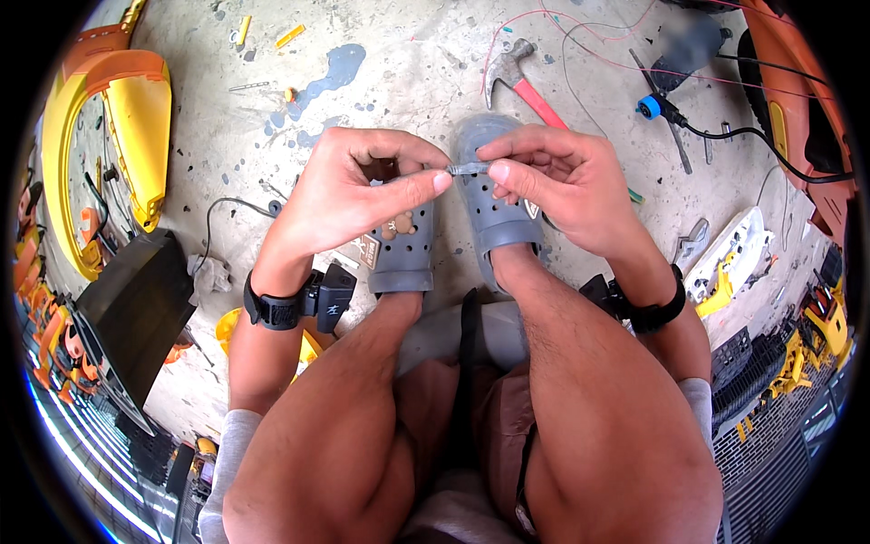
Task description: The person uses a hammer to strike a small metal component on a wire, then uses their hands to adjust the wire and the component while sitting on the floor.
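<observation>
"What do you have in hand on your feed?"

"From my station, I see a small clear-grey piece (468, 169) near twelve o'clock, held between both hands, with the right shoe (494, 213) behind it in view. The left hand (337, 195), toward eleven, has thumb and forefinger pinched on one end; the right hand (573, 186), toward one, pinches the other."

"Which step would you call that?"

"I'd judge it fine two-handed handling: gripping, perhaps turning or adjusting the piece. The next move, I think, calls for steady fingertips and light force, since something so slim could slip or bend."

"And around it?"

"On the floor (399, 77), a claw hammer (529, 89) lies toward one o'clock, a yellow curved panel (145, 136) toward ten and a white panel (730, 252) toward three."

"What can't you make out?"

"The piece's ends, covered by the fingers, and its exact kind. The left hand hides the toe of the left shoe (401, 263). Toward two, the dark rim cuts off an orange panel (797, 86), and a dark object (693, 41) beside it is blurred."
</observation>
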{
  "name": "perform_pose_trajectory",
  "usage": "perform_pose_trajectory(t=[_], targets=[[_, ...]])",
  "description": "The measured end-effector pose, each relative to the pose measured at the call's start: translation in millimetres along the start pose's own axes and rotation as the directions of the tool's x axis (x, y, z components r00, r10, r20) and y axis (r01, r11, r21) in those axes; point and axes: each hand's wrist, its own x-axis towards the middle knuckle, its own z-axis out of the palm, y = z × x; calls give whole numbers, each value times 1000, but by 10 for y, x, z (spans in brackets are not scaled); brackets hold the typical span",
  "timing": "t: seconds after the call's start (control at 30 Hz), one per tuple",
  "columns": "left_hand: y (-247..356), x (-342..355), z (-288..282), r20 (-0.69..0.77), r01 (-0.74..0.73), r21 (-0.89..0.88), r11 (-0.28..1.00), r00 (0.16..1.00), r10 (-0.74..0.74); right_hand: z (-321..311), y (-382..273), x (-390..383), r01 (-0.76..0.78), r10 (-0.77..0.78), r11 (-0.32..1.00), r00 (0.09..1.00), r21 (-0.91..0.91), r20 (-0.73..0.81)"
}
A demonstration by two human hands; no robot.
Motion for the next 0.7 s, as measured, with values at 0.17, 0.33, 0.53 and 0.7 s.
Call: perform_pose_trajectory(t=[0.17,0.33,0.53,0.7], targets=[[36,-20,22,7,51,-33,998,999,-51,32,38,-5,150,-149,989,988,14,-27],[30,-37,35,-1,30,-29,999,1000,-30,31,-62,6,-38,36,998,999,40,28],[76,-50,41,73,84,-139,987,995,-75,7,-52,1,-52,47,997,995,59,85],[50,-20,12,142,55,-220,974,990,-24,-60,-39,34,-116,63,969,969,216,240]])
